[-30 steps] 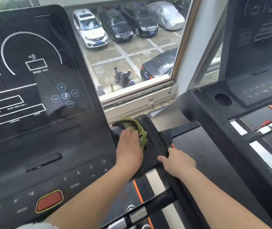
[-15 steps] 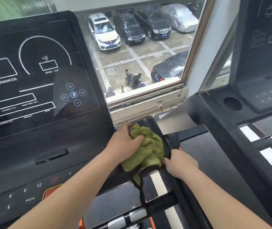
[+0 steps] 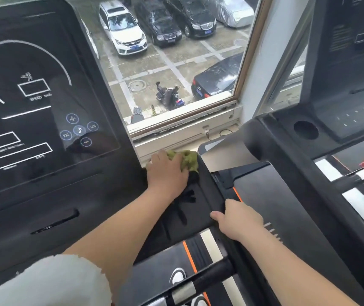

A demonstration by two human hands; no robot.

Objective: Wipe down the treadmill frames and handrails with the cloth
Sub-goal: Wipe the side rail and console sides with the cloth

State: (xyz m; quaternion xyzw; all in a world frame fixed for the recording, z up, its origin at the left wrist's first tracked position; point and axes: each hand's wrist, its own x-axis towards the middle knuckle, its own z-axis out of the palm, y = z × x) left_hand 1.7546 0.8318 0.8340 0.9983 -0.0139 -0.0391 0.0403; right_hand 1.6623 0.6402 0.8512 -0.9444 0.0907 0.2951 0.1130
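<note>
My left hand (image 3: 167, 173) bunches the green cloth (image 3: 188, 161) against the far end of the black treadmill frame (image 3: 201, 208); my right hand (image 3: 239, 219) clasps that frame's right edge, thumb on top. The console (image 3: 33, 96) stands to the left, a window (image 3: 176, 74) ahead.

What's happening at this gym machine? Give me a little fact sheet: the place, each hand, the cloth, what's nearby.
place: between two treadmills, facing a window over a car park
left hand: holds the green cloth against the far end of the black side panel
right hand: grip on that panel's near right edge
to the left: treadmill console with speed display
to the right: second treadmill
</note>
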